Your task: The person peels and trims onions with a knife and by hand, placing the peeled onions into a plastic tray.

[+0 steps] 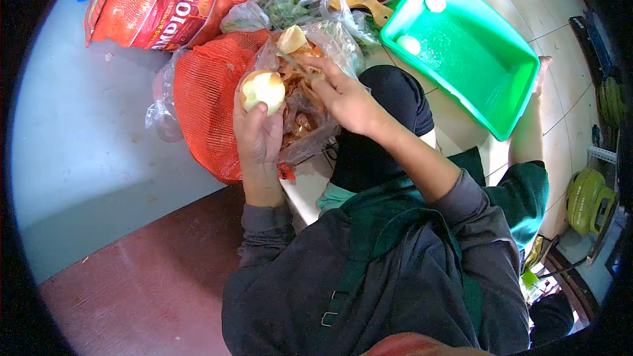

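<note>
Left hand: fingers clamped around a round, glossy, pale onion, mostly bare, brown papery skin at its upper edge. Right hand: fingers bent, at the onion's two o'clock; grip unclear, cannot tell. Beneath: crinkled clear plastic bag of brittle brown skins. At one o'clock, rectangular, smooth green plastic tub held two whitish, rounded pieces, apparently finished onions. At eleven, bulging printed red mesh sack; judged much unpeeled stock left.
</note>
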Demonstrator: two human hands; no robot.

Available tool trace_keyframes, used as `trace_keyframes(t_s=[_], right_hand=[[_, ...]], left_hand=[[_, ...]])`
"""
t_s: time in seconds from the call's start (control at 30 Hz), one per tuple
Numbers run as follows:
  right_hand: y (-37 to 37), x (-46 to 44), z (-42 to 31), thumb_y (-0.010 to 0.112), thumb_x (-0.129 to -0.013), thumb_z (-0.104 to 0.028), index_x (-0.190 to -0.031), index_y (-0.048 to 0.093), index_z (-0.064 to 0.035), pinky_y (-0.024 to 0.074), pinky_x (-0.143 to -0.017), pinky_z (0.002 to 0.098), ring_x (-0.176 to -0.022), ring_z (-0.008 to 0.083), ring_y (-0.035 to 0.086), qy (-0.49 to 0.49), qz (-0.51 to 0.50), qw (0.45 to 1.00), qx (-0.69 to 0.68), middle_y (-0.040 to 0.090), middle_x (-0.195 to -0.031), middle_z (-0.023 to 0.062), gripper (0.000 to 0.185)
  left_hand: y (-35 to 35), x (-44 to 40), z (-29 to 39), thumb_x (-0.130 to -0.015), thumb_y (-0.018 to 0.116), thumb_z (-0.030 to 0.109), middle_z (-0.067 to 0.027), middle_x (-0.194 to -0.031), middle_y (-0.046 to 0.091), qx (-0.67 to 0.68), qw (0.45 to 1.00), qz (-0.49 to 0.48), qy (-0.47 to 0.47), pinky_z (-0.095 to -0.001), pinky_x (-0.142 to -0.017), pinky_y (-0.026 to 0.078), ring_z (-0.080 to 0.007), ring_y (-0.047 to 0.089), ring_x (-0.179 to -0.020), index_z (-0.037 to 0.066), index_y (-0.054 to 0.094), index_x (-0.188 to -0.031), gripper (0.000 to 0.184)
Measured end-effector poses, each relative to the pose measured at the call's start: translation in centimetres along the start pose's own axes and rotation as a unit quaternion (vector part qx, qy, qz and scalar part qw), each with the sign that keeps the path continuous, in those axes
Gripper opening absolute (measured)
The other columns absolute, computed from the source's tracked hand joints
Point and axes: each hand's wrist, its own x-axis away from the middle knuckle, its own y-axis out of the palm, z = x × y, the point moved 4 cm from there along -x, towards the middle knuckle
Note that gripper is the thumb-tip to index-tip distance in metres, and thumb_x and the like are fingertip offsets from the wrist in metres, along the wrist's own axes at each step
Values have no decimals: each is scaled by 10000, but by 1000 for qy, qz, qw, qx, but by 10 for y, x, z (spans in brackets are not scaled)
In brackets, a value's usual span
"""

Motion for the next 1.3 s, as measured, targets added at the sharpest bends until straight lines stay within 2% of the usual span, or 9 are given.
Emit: trace_keyframes(t_s=[0.1, 0.23, 0.4, 0.6, 0.73, 0.8, 1.03, 1.13, 1.3], right_hand=[[5, 11, -28, 440, -959, -179, -1388, 364, -58, 419, -919, 302, -1034, 207, 547, -60, -79, 995, -27, 545, -1171, 157, 452], [11, 17, -35, 439, -942, -130, -1390, 346, -58, 365, -1031, 391, -1258, 362, 447, -88, -81, 992, 38, 452, -1358, 221, 463], [10, 17, -37, 424, -947, -118, -1365, 387, -52, 389, -1010, 387, -1200, 345, 510, -121, -60, 990, 43, 508, -1306, 206, 425], [4, 8, -23, 403, -959, -197, -1312, 451, -80, 428, -948, 409, -1117, 359, 551, -45, -34, 998, -6, 574, -1177, 233, 375], [1, 1, -7, 394, -955, -227, -1300, 453, -97, 451, -918, 433, -1069, 399, 566, -73, 32, 997, 18, 594, -1097, 273, 373], [-2, 0, -2, 387, -968, -229, -1333, 437, -53, 383, -990, 362, -1133, 319, 535, 2, -1, 1000, 10, 558, -1196, 230, 408], [-4, -7, 5, 395, -964, -250, -1357, 421, -36, 368, -1013, 338, -1182, 282, 516, -13, -38, 998, 53, 547, -1232, 224, 448], [-4, -1, -13, 451, -934, -260, -1266, 487, -16, 436, -933, 457, -1099, 403, 545, -21, -54, 998, 10, 525, -1262, 232, 414], [2, 7, -35, 449, -945, -203, -1348, 414, -22, 434, -937, 392, -1076, 360, 580, -114, -73, 987, 86, 583, -1165, 240, 443]], left_hand=[[-7, 0, -6, -813, 604, 66, -156, -1245, 513, -58, 998, 23, 21, -400, -986, 436, -268, 513, -1170, -11, 375, -1315, 557], [-6, 2, -7, -793, 586, -15, -148, -1225, 510, -66, 997, 49, 13, -407, -994, 434, -258, 526, -1144, -1, 337, -1322, 585], [0, 4, -3, -767, 573, -80, -152, -1239, 480, -48, 998, 42, 8, -400, -1030, 403, -252, 506, -1161, -4, 298, -1331, 632], [-7, 4, -6, -820, 614, 81, -153, -1230, 519, -63, 997, 29, 16, -386, -938, 475, -259, 539, -1121, 1, 363, -1333, 577], [0, 2, 0, -809, 654, 112, -155, -1243, 520, 40, 999, -33, -13, -372, -963, 456, -268, 526, -1157, -12, 388, -1310, 581], [10, 4, 2, -778, 688, 75, -163, -1231, 524, 126, 991, -28, -23, -375, -1010, 425, -276, 531, -1153, -23, 395, -1287, 595], [-3, -1, 1, -721, 760, 38, -141, -1197, 538, -105, 994, 32, 21, -356, -965, 465, -245, 554, -1109, -25, 393, -1292, 681], [2, -1, 5, -716, 742, -10, -122, -1162, 547, -202, 977, 59, 19, -323, -916, 487, -198, 565, -1057, -20, 398, -1285, 665], [5, -2, 4, -722, 701, -41, -95, -1100, 571, -269, 961, 57, 18, -283, -842, 505, -154, 585, -965, -2, 429, -1237, 584]])
